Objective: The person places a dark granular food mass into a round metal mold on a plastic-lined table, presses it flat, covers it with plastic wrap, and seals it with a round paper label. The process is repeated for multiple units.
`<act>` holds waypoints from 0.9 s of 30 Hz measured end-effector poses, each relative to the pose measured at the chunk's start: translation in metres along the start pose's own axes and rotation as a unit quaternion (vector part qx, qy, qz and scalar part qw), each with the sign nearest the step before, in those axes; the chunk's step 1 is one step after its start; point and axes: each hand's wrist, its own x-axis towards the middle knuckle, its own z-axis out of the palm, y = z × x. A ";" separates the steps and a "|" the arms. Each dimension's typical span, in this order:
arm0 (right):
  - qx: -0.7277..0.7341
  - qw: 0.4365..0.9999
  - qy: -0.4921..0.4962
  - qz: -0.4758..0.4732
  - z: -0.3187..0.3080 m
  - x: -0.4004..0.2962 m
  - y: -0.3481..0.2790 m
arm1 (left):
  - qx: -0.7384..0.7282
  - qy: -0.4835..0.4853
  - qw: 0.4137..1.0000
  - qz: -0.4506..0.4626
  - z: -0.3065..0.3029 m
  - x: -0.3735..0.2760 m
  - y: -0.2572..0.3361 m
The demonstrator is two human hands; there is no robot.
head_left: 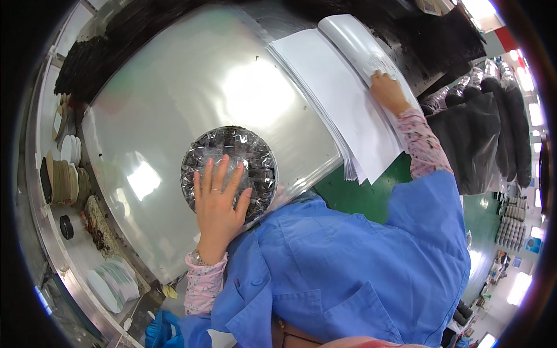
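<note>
My left hand (219, 200) lies flat, fingers spread, on a round dark disc (261, 174) wrapped in shiny clear plastic film. The disc rests at the near edge of a worktable covered by a large clear plastic sheet (174, 100). Out to the right, my right hand (388, 92) has its fingers curled down on a glossy white sheet (348, 39) that is rolled over and bears printing. Whether the fingers pinch the sheet is hidden. Under it is a stack of white sheets (322, 74) overhanging the table's front edge.
Along the left are a brown stack of discs (64, 180), white discs (115, 282), a black ring (66, 227) and a metal rail (65, 269). Dark fibrous material (82, 65) lies at the back left. Dark plastic-wrapped bundles (470, 130) stand right, above green floor (361, 195).
</note>
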 end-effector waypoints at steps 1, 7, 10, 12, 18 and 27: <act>0.053 0.998 0.010 0.036 -0.002 -0.004 0.030 | -0.004 0.002 1.000 0.003 0.001 0.001 0.000; 0.109 0.906 0.241 0.331 -0.128 -0.060 0.141 | -0.013 0.039 0.999 -0.006 -0.001 -0.001 0.000; 0.516 0.805 0.193 0.221 -0.119 -0.050 0.026 | -0.023 0.042 0.999 -0.004 0.001 -0.001 -0.001; 0.445 0.886 0.118 0.048 -0.168 -0.045 -0.109 | -0.028 0.065 0.998 0.005 0.003 -0.001 -0.005; 0.534 0.797 0.086 -0.268 -0.233 -0.046 -0.287 | -0.173 0.089 0.980 -0.043 0.009 -0.009 -0.012; 0.450 0.837 0.007 -0.310 -0.241 -0.048 -0.295 | -0.281 0.061 0.953 -0.098 0.011 -0.018 -0.012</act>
